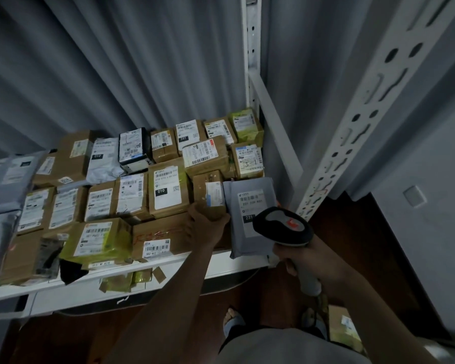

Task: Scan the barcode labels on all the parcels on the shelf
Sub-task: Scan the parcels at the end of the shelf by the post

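1. Parcels (166,190) crowd the white shelf (221,261), labels up; those at its left edge are cut off and blurred.
2. Left grip (204,224) curls round a small brown box (209,194) near the shelf's front right corner, fingertips hidden behind it.
3. Right grip (300,258) clasps a scanner (284,225), whose head covers the lower corner of a grey mailer (250,214).
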